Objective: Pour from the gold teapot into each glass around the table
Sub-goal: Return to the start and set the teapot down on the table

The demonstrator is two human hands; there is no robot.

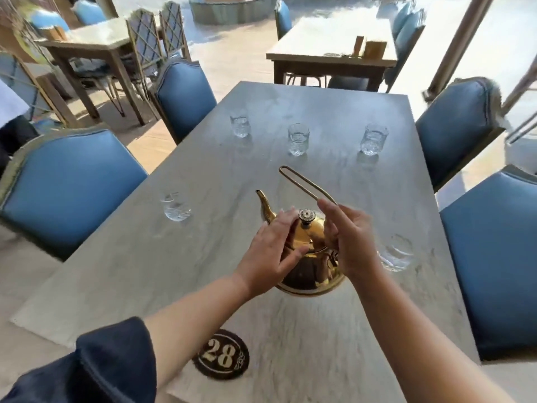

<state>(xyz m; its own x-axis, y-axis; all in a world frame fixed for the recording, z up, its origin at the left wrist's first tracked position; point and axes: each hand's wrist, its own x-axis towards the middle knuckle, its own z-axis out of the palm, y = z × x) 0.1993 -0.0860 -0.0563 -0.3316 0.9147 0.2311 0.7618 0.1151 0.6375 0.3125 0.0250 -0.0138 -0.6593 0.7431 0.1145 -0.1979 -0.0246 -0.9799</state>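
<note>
The gold teapot [308, 257] stands on the grey table [203, 286] near me, spout pointing left and away. Its thin wire handle [302, 181] is tipped away from me. My left hand [270, 254] rests flat against the pot's left side and lid, fingers apart. My right hand [345, 237] pinches the near end of the handle. Several clear glasses stand upright around the table: one at the left [175, 207], one at the right [396, 253] beside my right wrist, and three across the far half [240, 125] [298, 139] [374, 139].
Blue padded chairs flank the table, two on the left [66, 187] [186, 94] and two on the right [456, 123] [494, 263]. A dark oval "28" plaque [220, 354] lies at the near edge. Other tables and chairs stand beyond.
</note>
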